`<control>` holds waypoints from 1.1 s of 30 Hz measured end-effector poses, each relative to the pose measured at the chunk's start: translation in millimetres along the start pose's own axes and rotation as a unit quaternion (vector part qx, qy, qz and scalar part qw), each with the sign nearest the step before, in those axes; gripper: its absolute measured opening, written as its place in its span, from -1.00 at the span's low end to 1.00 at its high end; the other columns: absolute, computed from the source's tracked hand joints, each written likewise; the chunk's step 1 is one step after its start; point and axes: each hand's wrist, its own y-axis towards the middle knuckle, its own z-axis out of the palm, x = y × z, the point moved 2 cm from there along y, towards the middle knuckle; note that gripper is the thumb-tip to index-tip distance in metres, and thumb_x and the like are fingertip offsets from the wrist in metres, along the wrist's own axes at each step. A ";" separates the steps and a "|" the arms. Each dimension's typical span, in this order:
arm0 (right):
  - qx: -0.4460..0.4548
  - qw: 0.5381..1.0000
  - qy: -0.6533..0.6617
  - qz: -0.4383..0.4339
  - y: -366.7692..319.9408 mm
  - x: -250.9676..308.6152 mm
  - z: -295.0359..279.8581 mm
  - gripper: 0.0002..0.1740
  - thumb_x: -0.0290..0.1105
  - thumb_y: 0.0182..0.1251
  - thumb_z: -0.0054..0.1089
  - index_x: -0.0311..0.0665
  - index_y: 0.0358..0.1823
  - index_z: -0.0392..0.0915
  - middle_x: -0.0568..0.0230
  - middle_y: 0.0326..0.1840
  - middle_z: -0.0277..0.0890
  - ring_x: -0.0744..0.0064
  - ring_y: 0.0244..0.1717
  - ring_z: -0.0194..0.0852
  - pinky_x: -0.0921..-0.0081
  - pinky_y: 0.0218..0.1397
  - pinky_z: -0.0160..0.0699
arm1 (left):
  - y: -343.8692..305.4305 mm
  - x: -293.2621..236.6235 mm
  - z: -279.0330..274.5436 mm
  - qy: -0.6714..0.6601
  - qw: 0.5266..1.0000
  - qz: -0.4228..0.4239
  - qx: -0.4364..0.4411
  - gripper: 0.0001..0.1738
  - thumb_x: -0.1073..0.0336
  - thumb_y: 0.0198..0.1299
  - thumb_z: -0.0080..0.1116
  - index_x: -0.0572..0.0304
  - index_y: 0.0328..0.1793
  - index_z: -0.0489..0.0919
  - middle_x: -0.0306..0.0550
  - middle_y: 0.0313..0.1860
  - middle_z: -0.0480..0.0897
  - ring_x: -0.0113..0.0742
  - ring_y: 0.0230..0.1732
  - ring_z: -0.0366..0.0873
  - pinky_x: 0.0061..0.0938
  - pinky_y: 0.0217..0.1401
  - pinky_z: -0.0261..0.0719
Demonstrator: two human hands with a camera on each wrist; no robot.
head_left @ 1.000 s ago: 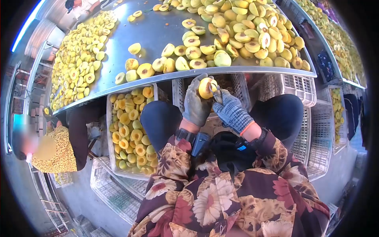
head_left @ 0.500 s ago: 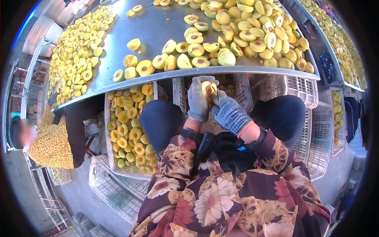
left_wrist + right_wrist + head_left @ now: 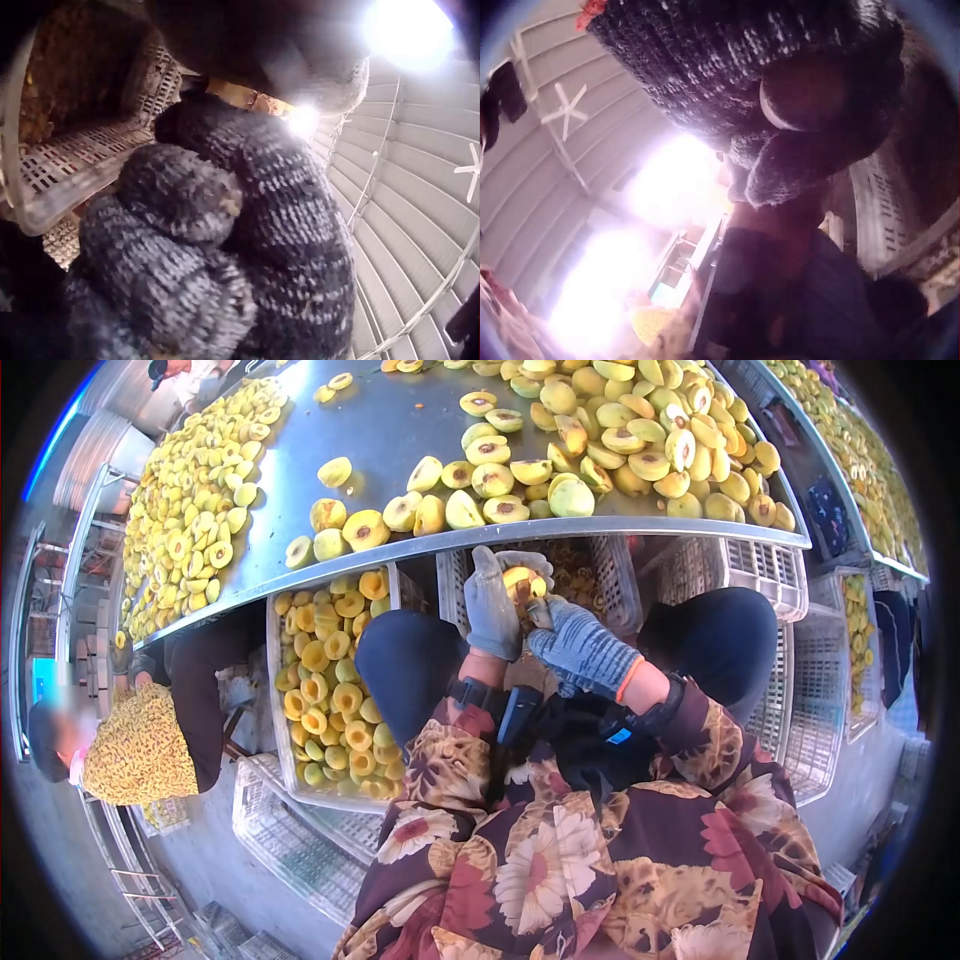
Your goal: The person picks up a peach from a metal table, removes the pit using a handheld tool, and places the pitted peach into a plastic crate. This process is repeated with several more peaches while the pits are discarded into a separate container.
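Peach (image 3: 518, 582) is up in front of me, a yellow half with a darker hollow, mostly wrapped in glove, sitting just under the edge of the table (image 3: 400, 440) and over a crate (image 3: 612, 575). My left hand (image 3: 493, 610), in the grey glove, stands upright with wrist low, fingers curling over the top of the fruit and gripping it. My right hand (image 3: 580, 647), in the blue knit glove, comes in from the side, fingers bunched tight against the peach; what sits inside that fist, I cannot tell. The left wrist view gives me the knit knuckles close up and only a sliver of peach (image 3: 251, 97) behind them. The right wrist view shows just curled knit fingers against glare, no fruit.
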 end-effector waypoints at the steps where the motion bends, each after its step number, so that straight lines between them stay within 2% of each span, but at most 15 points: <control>1: 0.015 0.998 0.061 0.004 -0.9 3.7 -1.0 -0.74 -0.33 0.22 0.12 -0.37 -0.17 0.42 0.12 -0.42 0.48 0.26 -0.45 0.49 0.35 -0.36 0.49 | 0.6 0.4 -1.2 -0.003 1.000 0.000 0.006 -0.19 -0.28 0.40 -0.45 0.38 -0.25 0.55 0.06 -0.40 0.64 -0.23 -0.42 0.62 -0.46 -0.30 0.64; 4: 0.085 0.975 0.159 0.131 -5.6 12.8 -8.5 -0.78 -0.35 0.24 0.11 -0.34 -0.19 0.42 0.30 -0.51 0.40 0.52 -0.55 0.36 0.50 -0.49 0.41 | 0.0 2.1 -0.6 -0.029 1.000 0.001 0.002 -0.14 -0.33 0.37 -0.47 0.40 -0.28 0.56 0.08 -0.40 0.63 -0.23 -0.42 0.62 -0.44 -0.27 0.64; 7: 0.099 0.989 0.087 0.069 -3.9 11.9 -14.6 -0.78 -0.35 0.24 0.11 -0.33 -0.18 0.42 0.32 -0.56 0.39 0.54 -0.61 0.34 0.52 -0.54 0.38 | 5.3 -3.3 -5.6 -0.015 0.994 -0.065 0.088 -0.13 -0.38 0.32 -0.40 0.40 -0.32 0.57 0.06 -0.43 0.64 -0.25 -0.43 0.61 -0.48 -0.31 0.63; 9: 0.107 0.990 0.071 0.053 -5.1 11.8 -17.3 -0.78 -0.35 0.24 0.11 -0.33 -0.17 0.42 0.33 -0.57 0.39 0.54 -0.62 0.33 0.52 -0.57 0.36 | 8.8 -3.0 -8.5 0.012 0.990 -0.101 0.097 -0.10 -0.38 0.33 -0.47 0.40 -0.33 0.57 0.09 -0.41 0.64 -0.22 -0.40 0.62 -0.44 -0.26 0.64; 11: 0.117 0.989 0.073 0.056 -4.5 5.3 -15.1 -0.73 -0.33 0.23 0.12 -0.34 -0.13 0.42 0.23 -0.49 0.42 0.40 -0.52 0.38 0.45 -0.49 0.40 | 10.1 2.3 -10.8 0.024 0.985 -0.136 0.102 -0.07 -0.39 0.33 -0.52 0.41 -0.33 0.57 0.09 -0.40 0.64 -0.20 -0.37 0.62 -0.43 -0.24 0.63; 12: 0.122 0.988 0.074 0.057 -4.4 3.9 -14.6 -0.70 -0.31 0.23 0.12 -0.35 -0.11 0.43 0.18 -0.45 0.44 0.33 -0.47 0.41 0.41 -0.44 0.41 | 9.2 3.3 -11.2 0.035 0.987 -0.127 0.095 -0.07 -0.39 0.33 -0.53 0.41 -0.33 0.58 0.09 -0.40 0.64 -0.21 -0.37 0.62 -0.44 -0.24 0.63; 14: 0.149 0.983 0.052 0.094 -3.0 5.9 -16.6 -0.57 -0.22 0.20 0.13 -0.41 -0.01 0.44 -0.11 -0.19 0.53 -0.05 -0.15 0.53 0.21 -0.12 0.52 | 9.2 4.8 -9.4 0.058 0.990 -0.103 0.083 -0.07 -0.38 0.34 -0.54 0.40 -0.34 0.58 0.08 -0.40 0.64 -0.21 -0.37 0.62 -0.45 -0.24 0.62; 16: 0.211 0.972 0.092 0.039 -2.8 -6.2 -15.7 -0.59 -0.23 0.20 0.14 -0.41 -0.05 0.45 -0.07 -0.23 0.54 0.03 -0.20 0.55 0.25 -0.15 0.53 | 10.7 9.5 -8.4 0.063 0.993 -0.050 0.085 -0.07 -0.37 0.34 -0.54 0.40 -0.35 0.58 0.08 -0.40 0.64 -0.22 -0.37 0.62 -0.46 -0.23 0.62; 18: 0.218 0.966 0.130 0.046 -2.6 -11.3 -16.0 -0.62 -0.25 0.20 0.15 -0.41 -0.09 0.46 -0.02 -0.30 0.54 0.11 -0.27 0.56 0.28 -0.21 0.53 | 10.8 8.0 -5.8 0.073 0.995 -0.013 0.073 -0.08 -0.36 0.35 -0.53 0.41 -0.36 0.58 0.08 -0.41 0.64 -0.23 -0.38 0.61 -0.47 -0.23 0.62; 20: 0.171 0.970 0.145 0.098 -4.0 -9.7 -12.4 -0.68 -0.27 0.21 0.15 -0.38 -0.14 0.46 0.07 -0.40 0.50 0.22 -0.40 0.51 0.34 -0.33 0.50 | 7.1 2.6 -2.8 0.091 0.995 0.003 0.042 -0.08 -0.35 0.36 -0.52 0.42 -0.37 0.58 0.08 -0.42 0.64 -0.24 -0.41 0.61 -0.48 -0.25 0.61; 23: 0.095 0.986 0.085 0.111 -3.5 -5.1 -10.1 -0.86 -0.35 0.27 0.09 -0.27 -0.27 0.43 0.38 -0.62 0.35 0.49 -0.71 0.30 0.50 -0.67 0.32 | 7.4 -4.4 -3.7 0.060 0.993 -0.095 0.046 -0.10 -0.32 0.38 -0.50 0.42 -0.38 0.58 0.08 -0.44 0.65 -0.24 -0.47 0.60 -0.50 -0.30 0.60; 26: 0.098 0.985 0.123 0.069 -0.5 -16.1 -1.8 -0.82 -0.33 0.26 0.10 -0.30 -0.27 0.44 0.36 -0.61 0.36 0.48 -0.68 0.34 0.50 -0.65 0.34 | 5.4 -3.1 -2.8 0.100 0.991 -0.085 0.030 -0.13 -0.30 0.39 -0.47 0.42 -0.38 0.58 0.09 -0.45 0.64 -0.23 -0.49 0.60 -0.49 -0.33 0.61; 29: 0.125 0.943 0.253 0.177 -8.4 0.1 -7.9 -0.58 -0.21 0.20 0.17 -0.45 -0.09 0.46 0.03 -0.44 0.53 0.26 -0.47 0.52 0.40 -0.39 0.51 | 3.1 9.0 -1.5 0.046 0.997 -0.016 -0.062 -0.15 -0.28 0.40 -0.45 0.41 -0.39 0.57 0.10 -0.46 0.64 -0.23 -0.48 0.60 -0.48 -0.33 0.61; 32: 0.121 0.958 0.190 0.180 -4.8 3.6 -6.5 -0.57 -0.24 0.19 0.17 -0.46 -0.05 0.45 -0.03 -0.38 0.55 0.13 -0.39 0.57 0.33 -0.33 0.55 | 2.8 6.4 -0.9 0.024 0.997 0.005 -0.068 -0.15 -0.28 0.39 -0.43 0.40 -0.41 0.57 0.09 -0.47 0.64 -0.24 -0.48 0.60 -0.49 -0.33 0.61; 33: 0.101 0.979 0.133 0.117 -2.2 -1.5 -5.0 -0.61 -0.26 0.20 0.15 -0.44 -0.08 0.45 0.00 -0.40 0.54 0.17 -0.44 0.55 0.34 -0.38 0.54 | 2.5 5.2 -0.7 0.027 0.998 -0.014 -0.058 -0.15 -0.28 0.40 -0.44 0.40 -0.42 0.57 0.09 -0.48 0.64 -0.24 -0.48 0.60 -0.49 -0.33 0.60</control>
